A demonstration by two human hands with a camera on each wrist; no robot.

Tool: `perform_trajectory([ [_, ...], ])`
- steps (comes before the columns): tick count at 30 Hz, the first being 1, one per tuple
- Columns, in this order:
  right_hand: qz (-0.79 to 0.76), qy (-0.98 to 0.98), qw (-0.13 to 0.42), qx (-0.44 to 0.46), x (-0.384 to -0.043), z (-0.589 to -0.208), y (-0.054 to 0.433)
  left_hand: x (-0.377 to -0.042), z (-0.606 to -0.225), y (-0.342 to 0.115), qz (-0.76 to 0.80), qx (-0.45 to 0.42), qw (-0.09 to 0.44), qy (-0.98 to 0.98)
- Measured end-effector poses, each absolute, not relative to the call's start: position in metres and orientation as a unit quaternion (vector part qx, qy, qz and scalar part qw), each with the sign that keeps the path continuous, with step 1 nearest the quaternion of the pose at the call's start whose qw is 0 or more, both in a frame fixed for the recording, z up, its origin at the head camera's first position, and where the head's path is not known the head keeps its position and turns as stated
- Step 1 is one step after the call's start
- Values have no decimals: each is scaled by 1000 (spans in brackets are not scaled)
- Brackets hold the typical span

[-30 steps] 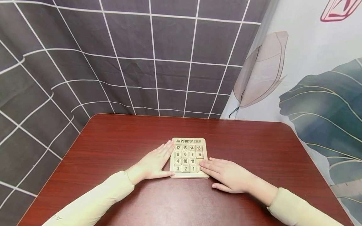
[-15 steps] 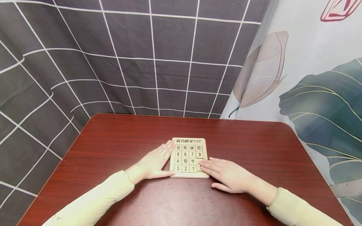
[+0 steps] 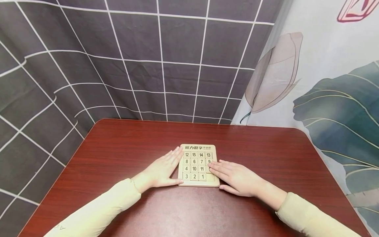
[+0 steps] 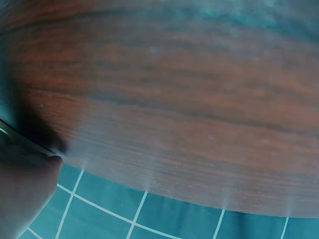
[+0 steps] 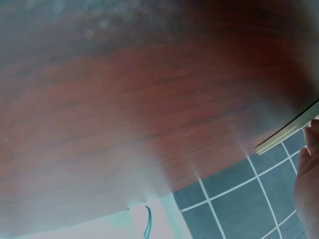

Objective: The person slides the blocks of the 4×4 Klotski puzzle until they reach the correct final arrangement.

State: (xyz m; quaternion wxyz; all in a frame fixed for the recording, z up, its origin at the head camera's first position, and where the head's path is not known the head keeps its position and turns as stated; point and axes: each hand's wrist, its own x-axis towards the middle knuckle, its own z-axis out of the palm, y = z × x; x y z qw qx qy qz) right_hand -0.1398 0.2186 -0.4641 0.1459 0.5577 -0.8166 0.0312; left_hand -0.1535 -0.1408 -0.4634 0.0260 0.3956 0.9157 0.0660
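Note:
A pale wooden number slide puzzle point(image 3: 199, 183) lies flat on the table, its numbered tiles in rows under a printed heading. My left hand point(image 3: 161, 169) lies along the puzzle's left edge, fingers straight, fingertips at the top left corner and thumb at the bottom left. From the right, my right hand point(image 3: 237, 177) rests its straight fingertips on a tile in the right column, just below the 9 tile point(image 3: 209, 161), mostly covering it. Bare board shows in the bottom right slot point(image 3: 210, 177). In the right wrist view, the puzzle's edge point(image 5: 286, 134) appears beside the fingers.
The reddish-brown wooden table point(image 3: 133, 138) extends around the puzzle on all sides. Behind it hangs a dark grey curtain point(image 3: 180, 39) with white grid lines. A white curtain point(image 3: 319, 49) with leaf prints hangs at the right.
My right hand has shifted slightly away from me, and the tile under its fingertips has slid up from the bottom right slot. The left hand stays in place.

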Motion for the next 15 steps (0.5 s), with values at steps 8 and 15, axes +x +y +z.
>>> perform_trajectory([
  [8,41,-793,148,589,-131,-460,206,-154,-464,-141,62,393,28,917],
  [15,23,-787,141,601,-127,-463,198,-154,-465,-142,69,393,26,917],
])
